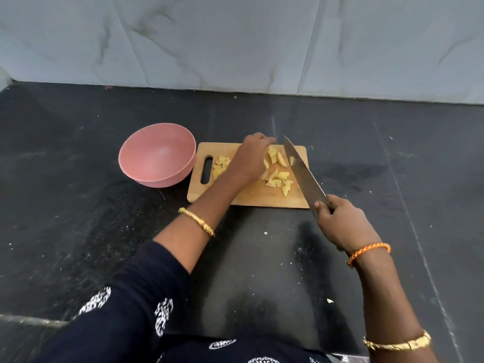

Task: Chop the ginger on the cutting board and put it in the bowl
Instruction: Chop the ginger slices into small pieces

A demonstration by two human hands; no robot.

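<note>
A wooden cutting board (262, 197) with a handle slot lies on the dark counter. Yellow ginger pieces (279, 176) are scattered over its middle and right, with a smaller heap (220, 166) near the slot. My left hand (250, 159) rests over the board's middle, fingers curled down on the ginger; what it holds is hidden. My right hand (340, 224) grips the handle of a large knife (301, 169), whose blade runs diagonally across the board's right side, just right of the ginger. An empty pink bowl (157, 155) stands touching the board's left edge.
The dark stone counter (78, 218) carries small scraps and crumbs. A grey marble wall (235, 43) rises behind the board and bowl. Dark patterned sleeves fill the lower left.
</note>
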